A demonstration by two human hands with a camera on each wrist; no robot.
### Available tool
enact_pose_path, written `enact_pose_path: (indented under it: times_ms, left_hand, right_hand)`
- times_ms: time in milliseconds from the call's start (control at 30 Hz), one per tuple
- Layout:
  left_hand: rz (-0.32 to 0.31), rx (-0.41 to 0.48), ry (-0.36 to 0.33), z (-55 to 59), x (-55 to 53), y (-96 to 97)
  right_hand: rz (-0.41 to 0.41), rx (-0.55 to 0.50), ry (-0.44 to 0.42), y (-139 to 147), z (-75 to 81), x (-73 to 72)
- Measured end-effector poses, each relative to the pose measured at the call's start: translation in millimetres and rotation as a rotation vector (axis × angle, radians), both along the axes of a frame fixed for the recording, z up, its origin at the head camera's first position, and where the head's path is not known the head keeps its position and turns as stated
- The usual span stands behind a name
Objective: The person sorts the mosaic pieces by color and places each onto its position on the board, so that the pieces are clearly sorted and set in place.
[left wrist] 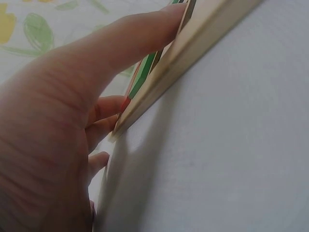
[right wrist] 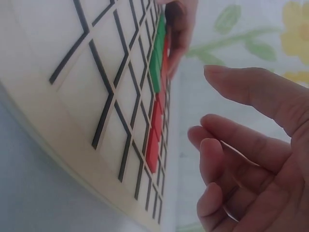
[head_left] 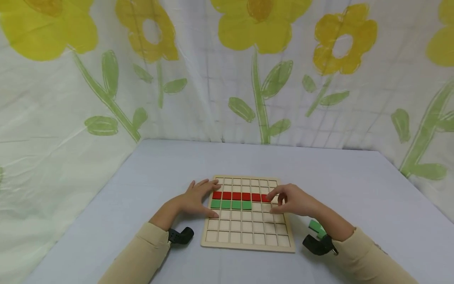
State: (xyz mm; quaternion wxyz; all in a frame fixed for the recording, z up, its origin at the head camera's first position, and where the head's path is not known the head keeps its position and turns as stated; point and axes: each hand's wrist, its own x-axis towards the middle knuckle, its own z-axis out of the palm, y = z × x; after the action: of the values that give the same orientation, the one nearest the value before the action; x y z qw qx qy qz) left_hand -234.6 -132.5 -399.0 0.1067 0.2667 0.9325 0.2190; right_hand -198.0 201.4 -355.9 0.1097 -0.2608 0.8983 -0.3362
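Note:
A light wooden grid board (head_left: 248, 248) lies on the table with its square cells facing up. One row holds several red tiles (head_left: 236, 195); the row just below it has several green tiles (head_left: 226, 204) from the left edge. My left hand (head_left: 194, 198) rests spread on the board's left rim, its thumb (left wrist: 166, 24) pressing down near the edge. Over the board's right side hovers my right hand (head_left: 297, 200), fingertips close above the right end of the red row. In the right wrist view its thumb (right wrist: 241, 84) stands apart from the bent fingers, with nothing between them.
Loose green tiles (head_left: 315, 226) lie on the table right of the board, partly hidden by the right wrist. Black wrist cameras (head_left: 181, 236) sit on both wrists. A flower-printed curtain (head_left: 198, 98) hangs behind the pale table (head_left: 170, 165).

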Motion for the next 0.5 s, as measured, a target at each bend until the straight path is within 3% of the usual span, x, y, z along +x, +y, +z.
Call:
enact_pose_path:
  times_ms: [300, 500]
  left_hand:
    - [-0.018, 0.008, -0.002, 1.9, 0.6, -0.5]
    - [-0.005, -0.003, 0.000, 0.9, 0.7, 0.5]
  right_hand:
    - [0.020, 0.005, -0.006, 19, 7.1, 16.0]
    - [0.003, -0.012, -0.025, 33, 2.1, 26.4]
